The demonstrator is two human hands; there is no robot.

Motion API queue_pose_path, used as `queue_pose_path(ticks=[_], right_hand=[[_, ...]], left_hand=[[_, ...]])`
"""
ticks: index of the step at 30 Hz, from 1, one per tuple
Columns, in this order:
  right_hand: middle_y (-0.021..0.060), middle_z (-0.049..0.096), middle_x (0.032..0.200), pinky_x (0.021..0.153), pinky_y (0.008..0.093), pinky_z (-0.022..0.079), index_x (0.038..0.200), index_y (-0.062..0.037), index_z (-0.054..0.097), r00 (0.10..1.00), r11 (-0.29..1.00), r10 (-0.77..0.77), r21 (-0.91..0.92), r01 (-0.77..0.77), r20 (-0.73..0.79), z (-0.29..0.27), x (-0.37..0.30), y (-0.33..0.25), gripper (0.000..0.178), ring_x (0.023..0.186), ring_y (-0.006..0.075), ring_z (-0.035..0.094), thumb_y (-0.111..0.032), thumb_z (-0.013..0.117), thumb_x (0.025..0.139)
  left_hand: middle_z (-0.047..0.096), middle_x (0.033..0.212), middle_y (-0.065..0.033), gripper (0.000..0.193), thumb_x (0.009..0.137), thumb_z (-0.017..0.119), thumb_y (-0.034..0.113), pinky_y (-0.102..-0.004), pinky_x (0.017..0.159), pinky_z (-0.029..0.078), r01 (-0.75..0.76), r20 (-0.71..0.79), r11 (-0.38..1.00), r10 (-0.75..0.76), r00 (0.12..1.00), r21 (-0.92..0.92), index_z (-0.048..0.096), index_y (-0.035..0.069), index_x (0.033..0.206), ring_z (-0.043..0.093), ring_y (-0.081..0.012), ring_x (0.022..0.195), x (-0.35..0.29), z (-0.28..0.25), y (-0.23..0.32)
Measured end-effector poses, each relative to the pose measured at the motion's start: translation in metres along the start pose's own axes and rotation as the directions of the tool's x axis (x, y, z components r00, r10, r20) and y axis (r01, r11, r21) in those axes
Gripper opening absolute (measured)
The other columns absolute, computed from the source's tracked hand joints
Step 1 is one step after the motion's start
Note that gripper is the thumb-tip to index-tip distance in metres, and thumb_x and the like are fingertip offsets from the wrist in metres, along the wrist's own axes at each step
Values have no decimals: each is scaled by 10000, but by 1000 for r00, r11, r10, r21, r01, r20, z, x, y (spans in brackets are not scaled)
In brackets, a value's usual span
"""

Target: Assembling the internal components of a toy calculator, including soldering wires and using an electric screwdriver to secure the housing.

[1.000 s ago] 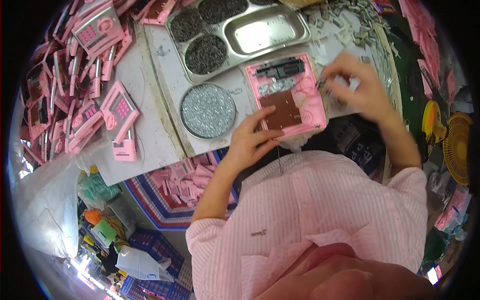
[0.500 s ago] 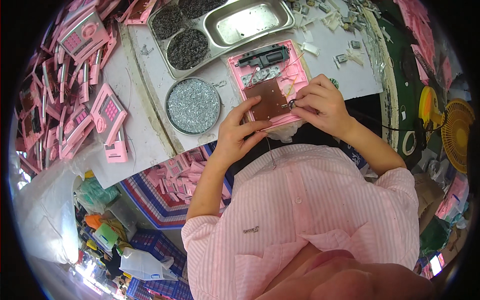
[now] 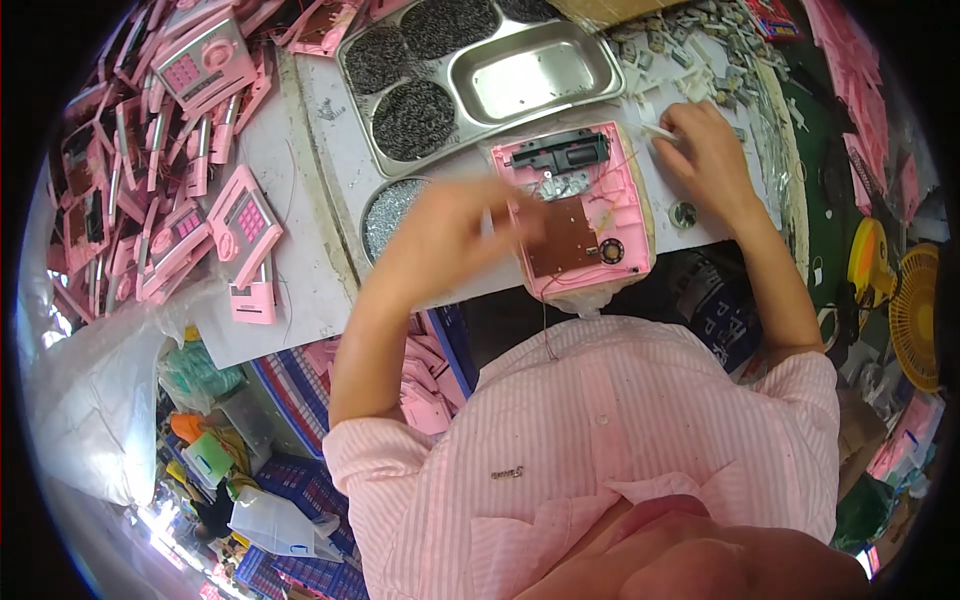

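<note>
A pink plastic housing lies at the table's front edge. Inside it are a brown circuit board, a dark grey plastic mechanism, thin wires and a round black part with a ring-shaped face in the near right corner. My left hand is smeared by motion over the housing's left side and the round dish of small silvery screws, so its fingers cannot be read. To the right of the housing, my right hand pinches a small white plastic piece.
Behind the housing stands a metal tray with small dark springs in its round wells. Small white and metal parts are scattered at the back right. Pink keypad housings are heaped on the left. A yellow fan stands at the right.
My right hand has left the housing's corner and moved right and away, uncovering the round black part. My left hand has lifted off the board and moves blurred at the left.
</note>
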State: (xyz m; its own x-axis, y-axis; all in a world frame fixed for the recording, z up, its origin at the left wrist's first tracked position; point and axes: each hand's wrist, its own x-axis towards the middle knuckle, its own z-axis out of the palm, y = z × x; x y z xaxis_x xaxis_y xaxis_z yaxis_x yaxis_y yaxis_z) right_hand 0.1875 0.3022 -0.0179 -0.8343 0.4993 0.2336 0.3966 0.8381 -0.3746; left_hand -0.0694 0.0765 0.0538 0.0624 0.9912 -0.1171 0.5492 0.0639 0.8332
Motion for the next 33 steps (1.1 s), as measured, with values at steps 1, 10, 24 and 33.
queue_pose_path(ticks=[1, 10, 24, 33], right_hand=[[115, 656, 880, 763, 394, 486, 972, -37, 617, 996, 992, 89, 92, -91, 25, -4, 1, -3, 232, 837, 296, 612, -181, 735, 834], [70, 600, 794, 662, 291, 464, 937, -16, 591, 982, 925, 191, 337, -175, -14, -26, -16, 2, 206, 687, 171, 556, -130, 740, 852], [26, 603, 797, 670, 254, 445, 901, -14, 625, 971, 862, 232, 477, -173, -66, -43, -30, -4, 159, 707, 111, 533, -88, 753, 843], [10, 640, 842, 669, 254, 442, 939, -18, 664, 993, 818, 110, 573, -60, -52, -33, -11, -30, 138, 746, 104, 540, -84, 745, 849]], left_hand=[[717, 881, -77, 145, 891, 717, 150, -295, 645, 494, -67, -265, 994, 89, 960, 89, 743, 48, 990, 641, -206, 716, 23, -7, -10], [575, 1256, -277, 535, 907, 677, 426, -491, 953, 510, 473, -615, 580, 63, 786, 663, 637, -40, 1166, 568, -429, 1168, 169, -49, -96], [665, 958, -109, 172, 858, 718, 203, -420, 741, 531, 45, -393, 702, 344, 853, 711, 691, 66, 958, 655, -320, 848, 91, 18, -61], [697, 909, -123, 210, 860, 740, 197, -396, 714, 537, 108, -546, 874, 196, 815, 474, 713, 60, 1017, 673, -290, 776, 85, 19, -62]])
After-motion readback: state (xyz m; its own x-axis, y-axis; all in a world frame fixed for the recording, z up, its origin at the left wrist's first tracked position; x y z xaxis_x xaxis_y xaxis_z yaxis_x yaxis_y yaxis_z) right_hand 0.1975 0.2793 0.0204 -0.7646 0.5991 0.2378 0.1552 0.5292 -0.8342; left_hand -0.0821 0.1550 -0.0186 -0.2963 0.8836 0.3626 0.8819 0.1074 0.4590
